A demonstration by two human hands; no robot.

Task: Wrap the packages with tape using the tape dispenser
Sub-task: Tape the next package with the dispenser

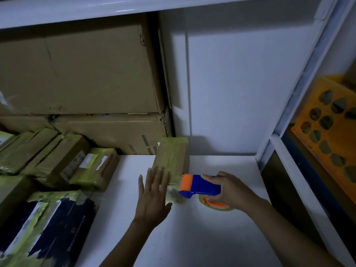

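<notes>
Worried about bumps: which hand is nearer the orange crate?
Right. The right hand, gripping the dispenser, is left of the crate; the left hand is farther left, by the package.

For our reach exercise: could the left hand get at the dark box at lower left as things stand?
Probably yes: the left hand is open and empty, with only bare table between it and the dark box.
</notes>
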